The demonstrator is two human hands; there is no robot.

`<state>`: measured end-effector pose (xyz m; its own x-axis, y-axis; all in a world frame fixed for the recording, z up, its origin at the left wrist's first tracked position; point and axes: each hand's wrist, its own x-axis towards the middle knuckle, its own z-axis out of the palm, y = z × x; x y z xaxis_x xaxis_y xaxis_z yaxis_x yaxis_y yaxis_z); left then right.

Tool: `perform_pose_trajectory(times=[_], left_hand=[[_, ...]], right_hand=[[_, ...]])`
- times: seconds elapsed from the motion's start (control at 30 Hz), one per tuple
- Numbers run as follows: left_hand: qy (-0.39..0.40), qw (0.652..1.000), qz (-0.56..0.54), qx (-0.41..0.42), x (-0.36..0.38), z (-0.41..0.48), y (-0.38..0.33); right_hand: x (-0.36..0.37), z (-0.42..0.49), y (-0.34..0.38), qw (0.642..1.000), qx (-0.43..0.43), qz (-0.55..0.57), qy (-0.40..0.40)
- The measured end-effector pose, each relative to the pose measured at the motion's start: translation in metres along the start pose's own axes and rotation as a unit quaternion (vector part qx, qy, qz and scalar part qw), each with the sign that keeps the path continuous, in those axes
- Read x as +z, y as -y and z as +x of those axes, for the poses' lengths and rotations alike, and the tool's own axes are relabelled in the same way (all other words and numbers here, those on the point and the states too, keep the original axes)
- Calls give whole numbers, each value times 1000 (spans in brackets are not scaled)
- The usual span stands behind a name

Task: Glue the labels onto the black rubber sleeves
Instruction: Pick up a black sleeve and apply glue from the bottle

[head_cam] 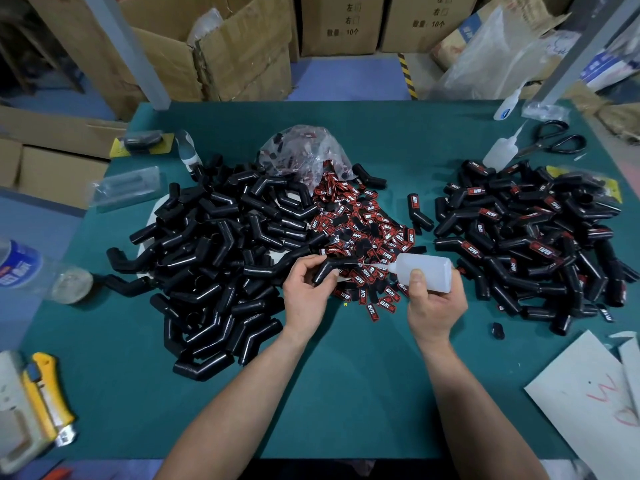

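One camera sits on the person's head. It looks forward and down at the green counter (346, 375), close above the left hand (304, 296) and the right hand (433, 303). Cardboard boxes (339, 26) show far off at the top. The edges seem bent and blurry.

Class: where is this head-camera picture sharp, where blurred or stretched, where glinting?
Head view: sharp in the middle, on the glue bottle and loose labels; smeared and stretched at the left edge, on the yellow knife and the water bottle; highlights glint along the unlabelled sleeves.
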<state>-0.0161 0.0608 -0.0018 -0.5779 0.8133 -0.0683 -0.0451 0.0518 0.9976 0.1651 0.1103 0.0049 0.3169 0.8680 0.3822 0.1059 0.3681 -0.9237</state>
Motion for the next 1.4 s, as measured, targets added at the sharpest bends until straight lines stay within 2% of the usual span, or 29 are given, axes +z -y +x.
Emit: perform_pose_trajectory(times=[1.4], left_hand=[[10,999,-10,42,2,3,6]], right_hand=[[2,-3,5,999,-19,-18,20]])
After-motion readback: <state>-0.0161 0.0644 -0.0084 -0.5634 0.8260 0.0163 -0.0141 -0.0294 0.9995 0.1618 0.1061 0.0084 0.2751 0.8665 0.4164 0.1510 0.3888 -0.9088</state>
